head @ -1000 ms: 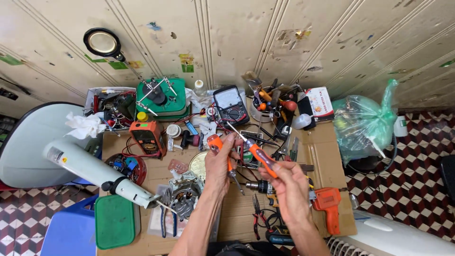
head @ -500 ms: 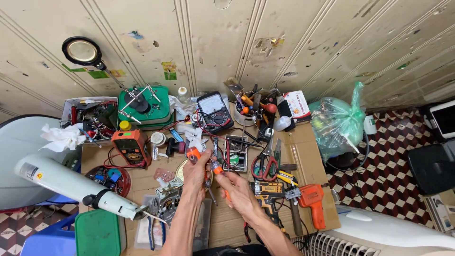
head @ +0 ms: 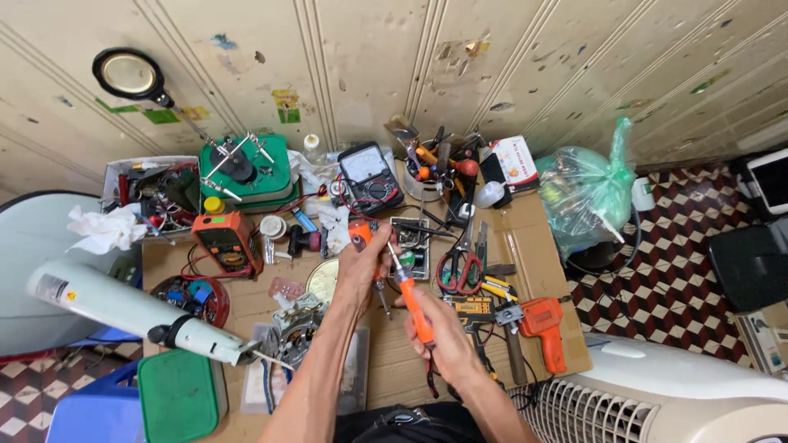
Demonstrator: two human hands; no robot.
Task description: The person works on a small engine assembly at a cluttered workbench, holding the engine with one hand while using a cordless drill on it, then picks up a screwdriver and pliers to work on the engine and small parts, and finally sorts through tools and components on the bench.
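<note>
While the right hand is clamped on an orange screwdriver, its tip sits at the small part pinched in the left hand, above the cluttered bench. A slip could jab the left fingers, or drop the part among the scissors and wires.

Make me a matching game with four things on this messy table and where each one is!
Things:
1. orange screwdriver
2. red-handled scissors
3. green plastic bag
4. magnifying lens

Places:
A. up against the wall, far left
B. in the right hand
C. table's right end
D. flat on the table, right of the hands

Pairs: 1-B, 2-D, 3-C, 4-A
</note>
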